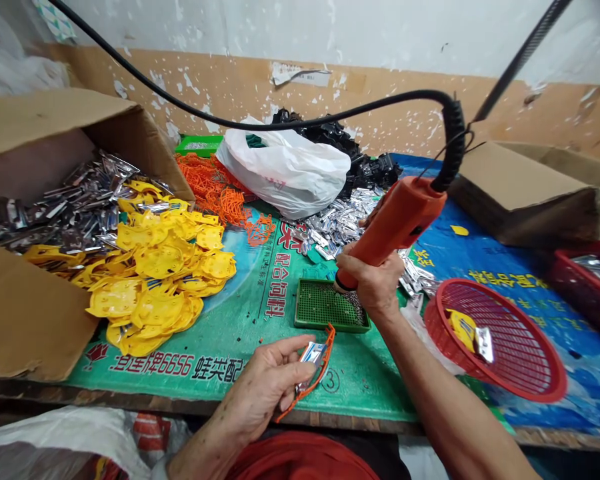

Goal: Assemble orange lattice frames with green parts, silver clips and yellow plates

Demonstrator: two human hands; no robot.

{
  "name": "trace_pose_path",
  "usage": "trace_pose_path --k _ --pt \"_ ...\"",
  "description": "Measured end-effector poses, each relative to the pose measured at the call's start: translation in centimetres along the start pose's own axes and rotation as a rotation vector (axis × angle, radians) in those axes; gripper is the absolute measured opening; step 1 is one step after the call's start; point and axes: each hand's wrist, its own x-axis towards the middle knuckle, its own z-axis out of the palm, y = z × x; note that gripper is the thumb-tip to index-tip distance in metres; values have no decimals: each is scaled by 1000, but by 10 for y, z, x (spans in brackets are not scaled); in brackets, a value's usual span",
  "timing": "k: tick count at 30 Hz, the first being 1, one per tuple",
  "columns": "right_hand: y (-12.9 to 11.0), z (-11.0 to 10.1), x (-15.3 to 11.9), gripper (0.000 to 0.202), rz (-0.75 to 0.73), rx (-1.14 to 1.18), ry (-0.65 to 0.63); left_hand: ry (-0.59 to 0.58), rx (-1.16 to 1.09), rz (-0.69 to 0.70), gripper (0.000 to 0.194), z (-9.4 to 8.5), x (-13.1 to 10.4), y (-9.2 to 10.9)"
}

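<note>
My left hand [275,377] is near the table's front edge, pinching a small silver metal plate [311,355] with blue markings. An orange plastic piece [325,363] lies against that plate in the same grip. Wrapped around a corded orange electric screwdriver [395,223] is my right hand [377,283]. The tool tilts down to the left, its tip at a small green mesh tray [313,308]. Tiny metal screws [353,307] are heaped at the tray's right side. The screwdriver's bit is hidden from view.
Yellow plastic parts [155,267] spill beside an open cardboard box [35,313] at left. Orange parts [213,187], a white bag [285,167] and silver pieces [335,223] lie behind. A red basket [520,353] stands right. The black cable [260,125] arches overhead.
</note>
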Motion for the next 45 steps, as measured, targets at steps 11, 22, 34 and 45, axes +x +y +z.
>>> trace_pose_path --k 11,22,34,45 --pt "-3 0 2 17 -7 30 25 -67 25 -6 36 0 -2 4" --pt "-67 -14 -23 10 -6 367 -149 -51 31 29 23 3 -1 7" --pt "-94 -19 -75 63 149 467 -459 -108 10 41 38 -2 5 3" --pt "-90 -17 -81 63 178 480 -464 -79 108 94 35 0 4 1"
